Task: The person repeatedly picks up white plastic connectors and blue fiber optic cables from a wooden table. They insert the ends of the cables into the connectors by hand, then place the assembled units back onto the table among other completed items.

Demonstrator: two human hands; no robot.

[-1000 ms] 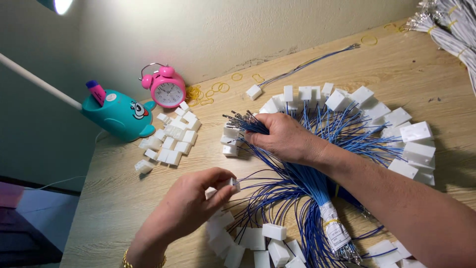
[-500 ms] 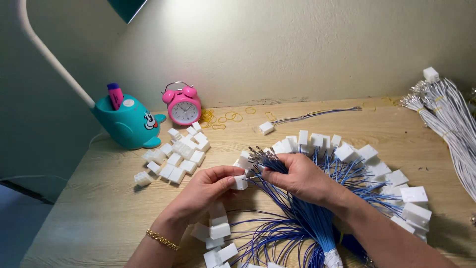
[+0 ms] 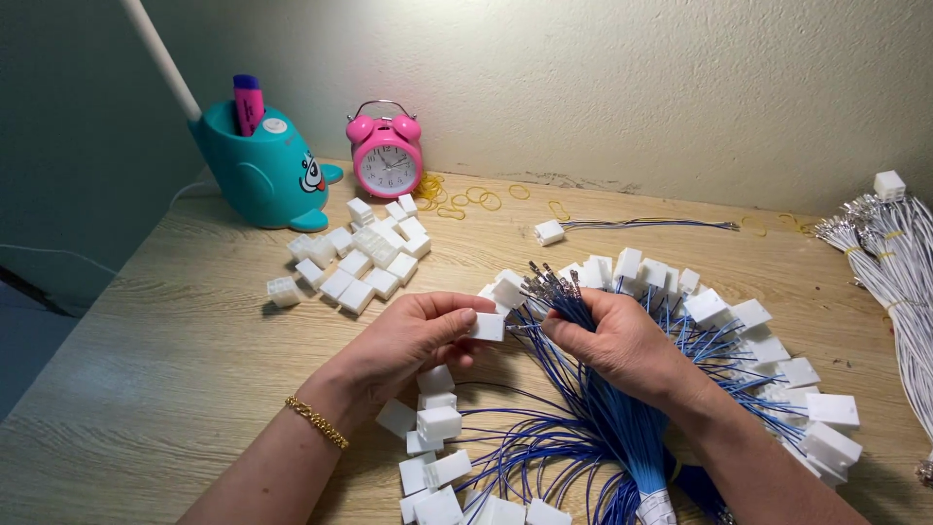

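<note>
Left hand [image 3: 413,340] pinches a small white plug [image 3: 488,327] over the wooden desk [image 3: 175,379]; right hand [image 3: 622,340] grips a bunch of blue wires [image 3: 622,428] just beside it; loose plugs [image 3: 360,258] sit near the pink clock [image 3: 386,160].

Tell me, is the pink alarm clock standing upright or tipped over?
Upright: the pink alarm clock stands on the table by the wall, bells on top.

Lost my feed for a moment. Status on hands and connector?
Left hand pinching white connector housing. Right hand gripping blue wire bundle, guiding a wire at the housing. Nothing between them.
</note>
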